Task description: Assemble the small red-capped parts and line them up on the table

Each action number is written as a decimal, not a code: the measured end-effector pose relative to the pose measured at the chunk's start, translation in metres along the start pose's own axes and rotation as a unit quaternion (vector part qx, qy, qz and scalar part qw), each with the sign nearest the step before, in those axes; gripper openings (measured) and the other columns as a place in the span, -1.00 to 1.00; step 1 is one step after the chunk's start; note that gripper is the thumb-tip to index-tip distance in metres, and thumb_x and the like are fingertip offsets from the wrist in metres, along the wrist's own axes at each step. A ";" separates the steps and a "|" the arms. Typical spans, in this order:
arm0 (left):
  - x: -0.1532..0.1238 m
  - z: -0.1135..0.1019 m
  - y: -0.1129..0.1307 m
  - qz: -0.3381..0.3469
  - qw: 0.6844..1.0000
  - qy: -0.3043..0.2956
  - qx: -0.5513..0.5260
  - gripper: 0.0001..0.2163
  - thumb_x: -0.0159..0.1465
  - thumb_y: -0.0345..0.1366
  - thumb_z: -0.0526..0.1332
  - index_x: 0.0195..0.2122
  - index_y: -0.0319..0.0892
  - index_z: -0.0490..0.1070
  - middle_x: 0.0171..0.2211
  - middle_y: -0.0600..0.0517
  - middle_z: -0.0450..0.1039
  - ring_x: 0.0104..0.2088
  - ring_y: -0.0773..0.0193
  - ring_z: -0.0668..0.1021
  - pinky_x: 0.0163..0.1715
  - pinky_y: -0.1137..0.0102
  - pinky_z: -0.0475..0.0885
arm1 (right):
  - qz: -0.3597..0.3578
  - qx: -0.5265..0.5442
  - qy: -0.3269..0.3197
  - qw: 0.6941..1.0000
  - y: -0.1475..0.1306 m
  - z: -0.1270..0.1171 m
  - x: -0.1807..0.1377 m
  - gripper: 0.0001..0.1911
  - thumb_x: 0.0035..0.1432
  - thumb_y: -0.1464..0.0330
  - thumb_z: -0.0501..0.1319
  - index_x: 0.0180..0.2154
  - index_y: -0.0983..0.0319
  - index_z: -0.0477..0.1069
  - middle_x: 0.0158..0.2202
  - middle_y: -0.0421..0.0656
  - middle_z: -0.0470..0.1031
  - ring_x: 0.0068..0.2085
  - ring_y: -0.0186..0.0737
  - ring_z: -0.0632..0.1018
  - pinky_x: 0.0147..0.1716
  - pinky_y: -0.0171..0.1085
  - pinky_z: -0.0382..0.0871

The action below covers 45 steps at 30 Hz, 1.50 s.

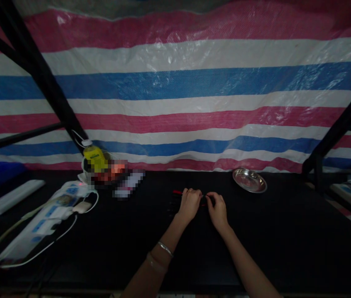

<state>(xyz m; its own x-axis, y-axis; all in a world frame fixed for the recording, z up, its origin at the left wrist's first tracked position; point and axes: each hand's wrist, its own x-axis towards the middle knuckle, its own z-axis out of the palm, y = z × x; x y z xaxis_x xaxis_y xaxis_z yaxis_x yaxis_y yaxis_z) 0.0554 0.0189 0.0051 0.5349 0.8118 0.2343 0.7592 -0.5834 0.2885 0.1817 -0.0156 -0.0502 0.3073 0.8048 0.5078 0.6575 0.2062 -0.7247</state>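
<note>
Over the middle of the black table, my left hand (190, 203) and my right hand (217, 209) are close together, fingertips almost meeting. Both have fingers curled in a pinch. A tiny thing seems to sit between the fingertips, too small and dark to name. Left of my left hand a slim item with a red end (177, 192) sticks out, partly covered by the hand. Faint dark shapes lie just below it, hardly visible against the black surface. Small red spots show under the fingers between the two hands.
A shiny round metal dish (249, 180) stands at the back right. To the left lie a white power strip (43, 225) with plugs and cables, a yellow-labelled bottle (94, 158) and a pixelated patch. Behind hangs a striped tarp (175, 82) between black frame bars.
</note>
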 end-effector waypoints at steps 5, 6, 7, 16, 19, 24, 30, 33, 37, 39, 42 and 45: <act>0.001 0.001 -0.006 0.007 0.995 0.073 -0.061 -0.83 0.31 -0.38 0.04 -0.20 -0.14 0.41 -0.23 0.04 0.48 -0.17 0.25 0.44 -0.17 0.33 0.21 | -0.010 0.020 -0.024 0.999 -0.003 -0.001 -0.001 -0.80 0.17 0.28 0.06 -0.29 0.22 0.41 -0.34 -0.08 0.47 -0.28 -0.13 0.44 -0.25 -0.16 0.33; 0.001 0.002 -0.006 0.012 0.994 0.082 -0.065 -0.82 0.31 -0.38 0.03 -0.18 -0.14 0.41 -0.22 0.04 0.47 -0.16 0.26 0.44 -0.17 0.33 0.22 | -0.016 0.024 -0.027 0.999 -0.003 -0.001 -0.001 -0.80 0.17 0.28 0.06 -0.29 0.22 0.41 -0.34 -0.08 0.47 -0.28 -0.13 0.44 -0.24 -0.16 0.33; 0.001 0.003 -0.007 0.016 0.994 0.089 -0.068 -0.82 0.32 -0.37 0.02 -0.17 -0.14 0.41 -0.22 0.04 0.47 -0.16 0.26 0.43 -0.17 0.33 0.22 | -0.022 0.028 -0.028 0.999 -0.003 -0.002 -0.001 -0.80 0.17 0.29 0.06 -0.29 0.21 0.41 -0.33 -0.09 0.48 -0.28 -0.13 0.44 -0.24 -0.16 0.33; -0.001 -0.001 -0.004 0.054 0.993 0.076 -0.078 -0.83 0.32 -0.38 0.01 -0.20 -0.12 0.39 -0.21 0.04 0.41 -0.15 0.27 0.41 -0.15 0.33 0.22 | -0.026 0.083 0.000 0.996 -0.006 -0.001 -0.001 -0.78 0.18 0.26 0.06 -0.27 0.21 0.42 -0.34 -0.10 0.48 -0.29 -0.18 0.46 -0.26 -0.21 0.35; -0.001 -0.003 -0.004 0.052 0.993 0.072 -0.078 -0.83 0.32 -0.38 0.00 -0.21 -0.12 0.38 -0.22 0.04 0.41 -0.16 0.27 0.41 -0.15 0.33 0.21 | -0.018 0.104 -0.003 0.994 -0.006 0.000 -0.001 -0.76 0.18 0.24 0.06 -0.26 0.22 0.42 -0.32 -0.10 0.48 -0.29 -0.20 0.48 -0.27 -0.23 0.36; -0.001 -0.004 -0.007 0.028 0.992 0.087 -0.091 -0.81 0.33 -0.38 -0.04 -0.22 -0.12 0.35 -0.22 0.05 0.40 -0.17 0.27 0.41 -0.15 0.34 0.21 | 0.008 0.110 0.020 0.994 -0.004 0.000 -0.002 -0.74 0.17 0.22 0.06 -0.24 0.23 0.41 -0.31 -0.09 0.47 -0.29 -0.20 0.49 -0.25 -0.22 0.38; -0.001 -0.005 -0.009 0.034 0.990 0.088 -0.104 -0.82 0.32 -0.38 -0.04 -0.26 -0.13 0.34 -0.25 0.05 0.39 -0.18 0.28 0.40 -0.17 0.36 0.22 | 0.011 0.147 -0.009 0.989 -0.005 0.001 -0.002 -0.74 0.17 0.23 0.06 -0.22 0.23 0.41 -0.30 -0.09 0.47 -0.30 -0.21 0.49 -0.31 -0.25 0.43; -0.002 -0.005 -0.008 0.043 0.991 0.078 -0.102 -0.82 0.31 -0.39 -0.03 -0.28 -0.13 0.35 -0.27 0.05 0.38 -0.18 0.29 0.41 -0.17 0.36 0.23 | 0.003 0.146 -0.009 0.989 -0.008 0.000 -0.002 -0.74 0.17 0.23 0.07 -0.23 0.23 0.42 -0.29 -0.08 0.47 -0.30 -0.21 0.50 -0.31 -0.24 0.44; -0.001 -0.002 -0.008 0.051 0.990 0.069 -0.108 -0.83 0.30 -0.38 -0.02 -0.29 -0.13 0.35 -0.27 0.04 0.39 -0.19 0.28 0.42 -0.15 0.34 0.25 | -0.010 0.132 -0.004 0.991 -0.008 0.000 -0.003 -0.75 0.17 0.25 0.07 -0.23 0.24 0.42 -0.28 -0.07 0.48 -0.29 -0.20 0.50 -0.27 -0.21 0.43; -0.001 0.001 -0.008 0.047 0.987 0.073 -0.132 -0.84 0.28 -0.39 0.01 -0.20 -0.13 0.34 -0.26 0.03 0.40 -0.18 0.27 0.43 -0.14 0.33 0.26 | -0.024 0.127 -0.005 0.992 -0.007 0.001 -0.003 -0.74 0.17 0.27 0.07 -0.19 0.24 0.42 -0.25 -0.05 0.49 -0.27 -0.19 0.51 -0.23 -0.19 0.42; 0.000 0.004 -0.008 0.040 0.979 0.092 -0.179 -0.71 0.26 -0.40 0.05 0.01 -0.14 0.21 -0.27 0.04 0.41 -0.18 0.27 0.45 -0.11 0.32 0.27 | -0.043 0.131 -0.008 0.990 -0.007 0.001 -0.003 -0.74 0.17 0.29 0.07 -0.16 0.24 0.43 -0.20 -0.03 0.50 -0.21 -0.16 0.51 -0.19 -0.16 0.42; -0.001 0.002 -0.006 0.049 0.976 0.096 -0.191 -0.65 0.24 -0.39 0.08 0.07 -0.14 0.15 -0.25 0.04 0.43 -0.16 0.26 0.46 -0.07 0.31 0.26 | -0.044 0.140 0.001 0.989 -0.010 0.000 -0.002 -0.75 0.18 0.30 0.06 -0.20 0.23 0.45 -0.22 -0.03 0.50 -0.19 -0.15 0.51 -0.19 -0.15 0.42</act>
<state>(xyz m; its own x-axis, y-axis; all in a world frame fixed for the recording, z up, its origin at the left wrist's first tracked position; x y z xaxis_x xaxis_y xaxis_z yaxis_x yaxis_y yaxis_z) 0.0509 0.0220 0.0011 0.4906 0.7534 0.4378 0.4941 -0.6544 0.5724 0.1741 -0.0192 -0.0438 0.2576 0.7760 0.5758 0.4649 0.4228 -0.7779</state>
